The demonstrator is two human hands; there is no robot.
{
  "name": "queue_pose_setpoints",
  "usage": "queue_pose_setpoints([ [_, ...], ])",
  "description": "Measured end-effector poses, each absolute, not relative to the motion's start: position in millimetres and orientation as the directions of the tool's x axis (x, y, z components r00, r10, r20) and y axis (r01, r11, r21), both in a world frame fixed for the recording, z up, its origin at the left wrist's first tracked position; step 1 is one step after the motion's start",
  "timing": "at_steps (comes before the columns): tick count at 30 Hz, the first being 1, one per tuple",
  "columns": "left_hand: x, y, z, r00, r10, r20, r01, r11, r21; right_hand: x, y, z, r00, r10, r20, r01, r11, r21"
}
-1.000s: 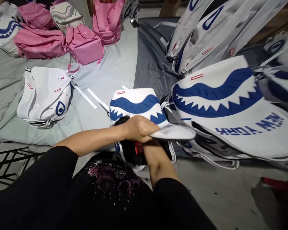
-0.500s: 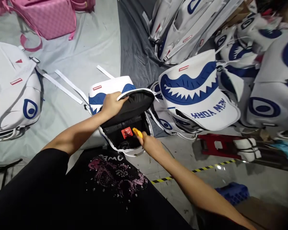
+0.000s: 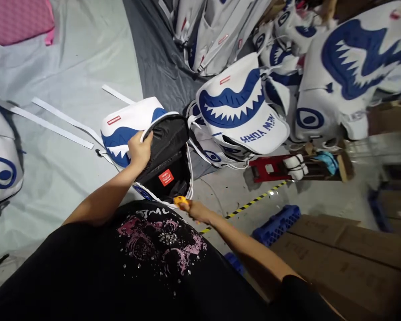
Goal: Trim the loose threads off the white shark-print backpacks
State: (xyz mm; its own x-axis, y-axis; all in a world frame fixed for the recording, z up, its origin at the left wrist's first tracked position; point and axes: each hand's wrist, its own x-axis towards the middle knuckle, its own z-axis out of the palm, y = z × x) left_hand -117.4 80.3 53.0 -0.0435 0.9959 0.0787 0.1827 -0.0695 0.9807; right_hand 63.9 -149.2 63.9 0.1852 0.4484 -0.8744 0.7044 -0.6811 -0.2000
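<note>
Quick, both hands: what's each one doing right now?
Left hand: closed on the edge of the open backpack flap, holding it up.
Right hand: closed around a yellow-orange tool at the backpack's near rim.

A: Plenty of light on the smooth pale grey-green cloth (image 3: 83, 53) at left, and there's a hard glare spot on the flat grey floor (image 3: 210, 192)!

B: Lower right, though, gloom: the stacked brown cardboard boxes (image 3: 341, 263) sink into murk, edges soft.

A: Inside the open white-and-blue bag (image 3: 140, 109), the creased black lining (image 3: 167, 145) drinks the light, yet that small square red label (image 3: 166, 177) pops.

B: And blur! The right hand (image 3: 199, 211) and its orange-yellow tool (image 3: 180, 201) look smeared; wide-angle stretch pulls the right edge. Light source? Can't tell.
</note>
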Motion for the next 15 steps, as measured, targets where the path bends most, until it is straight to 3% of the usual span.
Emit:
queue_pose_setpoints([
  [2, -110, 80, 55, 0.016, 0.994, 0.105, 0.16, -0.106, 0.981, 44, -151, 51, 0.217, 0.538, -0.815, 0.706, -0.663, -0.249],
  [5, -105, 75, 64, 0.145, 0.98, 0.138, 0.15, -0.159, 0.976, 31, -121, 25, 0.33, 0.717, -0.614, 0.862, -0.494, -0.114],
  [7, -104, 71, 71, 0.195, 0.969, 0.155, 0.168, -0.188, 0.968, 30, -103, 5, 0.164, 0.805, -0.57, 0.944, -0.296, -0.147],
  [9, -106, 69, 75, 0.195, 0.966, 0.169, 0.199, -0.208, 0.958, 31, -98, -17, -0.028, 0.87, -0.492, 0.943, -0.14, -0.302],
  [10, -108, 69, 76, 0.183, 0.967, 0.178, 0.213, -0.216, 0.953, 33, -100, -28, -0.032, 0.904, -0.426, 0.92, -0.14, -0.367],
  [12, -112, 72, 76, 0.154, 0.967, 0.205, 0.23, -0.237, 0.944, 35, -107, -50, 0.187, 0.939, -0.289, 0.835, -0.306, -0.457],
  [15, -118, 80, 73, 0.134, 0.959, 0.248, 0.253, -0.276, 0.927, 39, -110, -77, 0.63, 0.753, -0.19, 0.551, -0.605, -0.574],
])
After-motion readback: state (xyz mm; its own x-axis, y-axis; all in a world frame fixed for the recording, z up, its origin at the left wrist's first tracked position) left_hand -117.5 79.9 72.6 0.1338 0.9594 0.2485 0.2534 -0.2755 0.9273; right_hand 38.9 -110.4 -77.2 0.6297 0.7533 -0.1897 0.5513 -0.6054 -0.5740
